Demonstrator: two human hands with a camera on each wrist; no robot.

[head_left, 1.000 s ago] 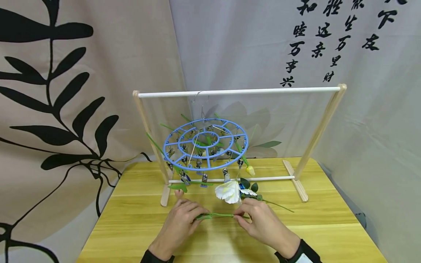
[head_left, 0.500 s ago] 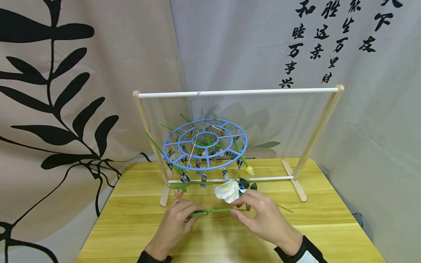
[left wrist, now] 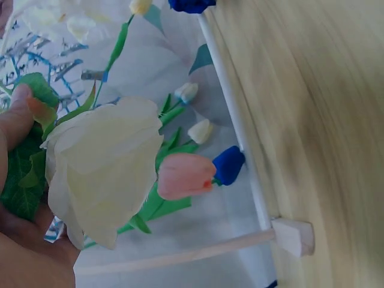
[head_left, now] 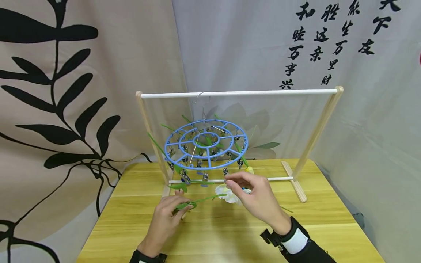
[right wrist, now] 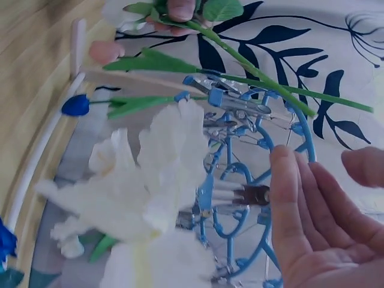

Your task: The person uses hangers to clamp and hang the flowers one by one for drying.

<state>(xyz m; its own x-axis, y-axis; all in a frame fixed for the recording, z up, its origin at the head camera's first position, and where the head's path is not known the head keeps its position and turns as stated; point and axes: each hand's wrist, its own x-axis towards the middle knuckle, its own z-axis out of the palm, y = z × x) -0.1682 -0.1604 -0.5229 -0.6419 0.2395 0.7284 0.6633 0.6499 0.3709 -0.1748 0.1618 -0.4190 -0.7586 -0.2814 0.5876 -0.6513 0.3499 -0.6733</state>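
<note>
My left hand point(head_left: 166, 217) pinches an artificial white flower by its leafy green stem point(head_left: 210, 198). In the left wrist view its large pale bloom point(left wrist: 105, 171) faces the camera, and the thumb lies on a leaf point(left wrist: 39, 90). The stem points right and slightly up, its tip just left of my right hand point(head_left: 254, 195). That hand is raised at the front of a blue round clip hanger point(head_left: 206, 169), thumb apart from the fingers. Its fingertips are close to a metal clip point(right wrist: 231, 195); contact cannot be told. Another white flower point(head_left: 227, 193) hangs below, partly hidden by the hand.
The hanger hangs from the white top bar point(head_left: 263, 92) of a wooden rack point(head_left: 320, 128) on the table point(head_left: 230, 241). Several clipped flowers hang from it, among them a pink tulip point(left wrist: 186, 176), a blue flower point(left wrist: 229, 165) and a yellow one point(head_left: 250, 170). Printed cloth point(head_left: 236, 44) stands behind.
My right hand has let go of the stem and risen to the hanger's front clip. My left hand has drawn the flower leftward, and its stem now tilts upward.
</note>
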